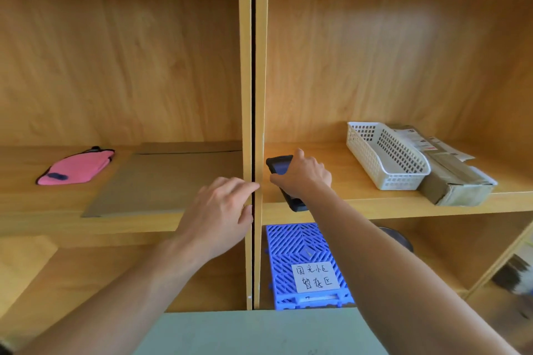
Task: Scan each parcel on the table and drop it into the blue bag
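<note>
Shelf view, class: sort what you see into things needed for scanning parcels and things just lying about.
For the job:
- black handheld scanner, gripped by the right hand
- taped cardboard parcel

Lying about:
- pink pouch
- flat cardboard sheet
- white basket
- blue plastic crate

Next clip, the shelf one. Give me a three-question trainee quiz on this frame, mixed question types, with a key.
1. True or false: the right hand grips the black scanner.
2. What sits directly left of the taped cardboard parcel? A) white basket B) pink pouch C) blue crate
3. Fill in: the left hand holds ____.

Key: 1 true; 2 A; 3 nothing, fingers by the shelf divider.
</note>
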`<state>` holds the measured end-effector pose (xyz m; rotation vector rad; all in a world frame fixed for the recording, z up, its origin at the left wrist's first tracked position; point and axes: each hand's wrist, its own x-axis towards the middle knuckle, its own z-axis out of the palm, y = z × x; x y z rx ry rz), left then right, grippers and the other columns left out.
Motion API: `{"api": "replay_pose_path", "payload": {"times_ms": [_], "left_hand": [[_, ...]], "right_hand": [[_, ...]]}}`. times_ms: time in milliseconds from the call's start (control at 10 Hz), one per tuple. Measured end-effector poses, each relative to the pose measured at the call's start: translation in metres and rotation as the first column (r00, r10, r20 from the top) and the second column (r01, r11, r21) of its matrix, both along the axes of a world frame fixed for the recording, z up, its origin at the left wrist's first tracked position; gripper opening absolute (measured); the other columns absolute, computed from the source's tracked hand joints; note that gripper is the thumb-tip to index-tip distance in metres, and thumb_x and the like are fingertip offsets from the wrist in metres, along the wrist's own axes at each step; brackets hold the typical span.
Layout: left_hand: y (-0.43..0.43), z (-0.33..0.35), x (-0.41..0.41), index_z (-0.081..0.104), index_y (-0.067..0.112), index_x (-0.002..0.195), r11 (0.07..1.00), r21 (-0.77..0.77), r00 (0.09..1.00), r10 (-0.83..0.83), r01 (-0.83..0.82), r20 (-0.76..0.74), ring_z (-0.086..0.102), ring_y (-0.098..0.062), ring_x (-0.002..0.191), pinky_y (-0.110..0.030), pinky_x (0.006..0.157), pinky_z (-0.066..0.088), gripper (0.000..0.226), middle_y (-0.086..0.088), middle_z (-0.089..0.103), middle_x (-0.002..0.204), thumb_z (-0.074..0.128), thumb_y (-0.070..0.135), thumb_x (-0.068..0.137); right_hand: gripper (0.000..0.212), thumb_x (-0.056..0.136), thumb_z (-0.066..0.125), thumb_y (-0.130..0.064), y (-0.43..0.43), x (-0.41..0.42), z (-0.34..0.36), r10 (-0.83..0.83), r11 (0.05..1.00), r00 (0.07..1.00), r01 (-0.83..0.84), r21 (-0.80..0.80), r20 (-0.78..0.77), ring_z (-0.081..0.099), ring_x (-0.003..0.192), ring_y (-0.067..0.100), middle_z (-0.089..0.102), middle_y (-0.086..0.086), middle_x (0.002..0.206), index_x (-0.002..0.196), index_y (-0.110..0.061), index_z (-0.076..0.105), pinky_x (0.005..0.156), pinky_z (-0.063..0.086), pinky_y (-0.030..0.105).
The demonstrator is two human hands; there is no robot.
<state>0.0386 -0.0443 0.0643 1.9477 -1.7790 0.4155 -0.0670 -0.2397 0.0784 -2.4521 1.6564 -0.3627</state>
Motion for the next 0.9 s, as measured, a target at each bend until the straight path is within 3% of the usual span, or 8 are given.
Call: {"api": "replay_pose_path", "payload": {"times_ms": [100, 200, 300, 400, 500, 700, 900], "left_hand": [[0.002, -0.004, 0.005, 0.058, 0.025, 0.14, 1.0, 0.01, 1.0, -0.001, 0.001, -0.01, 0.056, -0.014, 0.125, -0.035, 0.098, 0.053, 0.044, 0.008, 0.064, 0.131, 0.062, 0.024, 0.096], [0.005, -0.008, 0.009, 0.056, 0.027, 0.142, 1.0, 0.022, 1.0, -0.005, 0.006, -0.03, 0.054, -0.013, 0.126, -0.035, 0.098, 0.054, 0.046, 0.009, 0.063, 0.132, 0.062, 0.024, 0.096], [0.008, -0.011, 0.011, 0.051, 0.026, 0.146, 0.999, 0.03, 0.999, -0.032, 0.033, -0.025, 0.052, -0.011, 0.129, -0.034, 0.098, 0.054, 0.052, 0.009, 0.063, 0.133, 0.062, 0.02, 0.096], [0.009, -0.014, 0.015, 0.048, 0.025, 0.148, 0.998, 0.04, 0.999, -0.037, 0.038, -0.02, 0.051, -0.012, 0.13, -0.033, 0.097, 0.054, 0.058, 0.009, 0.062, 0.134, 0.064, 0.018, 0.094], [0.009, -0.015, 0.016, 0.047, 0.026, 0.149, 0.998, 0.046, 0.999, -0.033, 0.034, -0.015, 0.05, -0.011, 0.131, -0.034, 0.098, 0.055, 0.06, 0.01, 0.061, 0.135, 0.065, 0.019, 0.093], [0.01, -0.014, 0.015, 0.042, 0.025, 0.152, 0.999, 0.03, 0.999, -0.033, 0.032, 0.01, 0.055, -0.01, 0.122, -0.027, 0.086, 0.056, 0.07, 0.009, 0.062, 0.126, 0.07, 0.015, 0.089], [0.023, -0.015, 0.017, 0.039, 0.027, 0.154, 1.0, 0.016, 1.0, 0.007, -0.007, -0.019, 0.057, -0.011, 0.123, -0.02, 0.086, 0.049, 0.072, 0.007, 0.063, 0.13, 0.07, 0.017, 0.09]], "right_hand": [[0.096, 0.068, 0.06, -0.076, -0.012, 0.016, -0.005, -0.018, 1.0, 1.0, 0.018, 0.015, -0.001, 0.053, 0.113, 0.033, 0.058, 0.01, 0.122, 0.139, -0.016, 0.037, 0.076, 0.046, 0.04], [0.11, 0.069, 0.057, -0.079, -0.022, 0.028, -0.012, -0.033, 0.999, 0.999, 0.034, 0.027, -0.024, 0.051, 0.12, 0.036, 0.055, 0.012, 0.132, 0.151, -0.014, 0.022, 0.083, 0.046, 0.042], [0.111, 0.068, 0.054, -0.082, -0.031, 0.035, -0.014, -0.065, 0.997, 0.998, 0.066, 0.051, -0.026, 0.055, 0.116, 0.035, 0.057, 0.012, 0.128, 0.148, -0.01, 0.029, 0.08, 0.047, 0.041], [0.096, 0.068, 0.051, -0.084, -0.036, 0.037, -0.012, -0.069, 0.996, 0.996, 0.071, 0.047, -0.051, 0.06, 0.099, 0.029, 0.061, 0.01, 0.113, 0.13, -0.011, 0.054, 0.076, 0.05, 0.036], [0.088, 0.071, 0.049, -0.083, -0.037, 0.041, -0.014, -0.05, 0.998, 0.991, 0.053, 0.024, -0.123, 0.058, 0.093, 0.027, 0.06, 0.01, 0.108, 0.123, -0.013, 0.06, 0.075, 0.051, 0.036], [0.093, 0.073, 0.056, -0.078, -0.035, 0.048, -0.019, -0.058, 0.998, 0.988, 0.058, -0.007, -0.14, 0.051, 0.112, 0.032, 0.049, 0.012, 0.126, 0.14, -0.015, 0.04, 0.069, 0.04, 0.038], [0.084, 0.082, 0.048, -0.074, -0.031, 0.04, -0.019, -0.03, 0.997, 0.993, 0.021, -0.077, -0.114, 0.045, 0.121, 0.036, 0.04, 0.012, 0.139, 0.145, -0.021, 0.031, 0.081, 0.043, 0.044]]}}
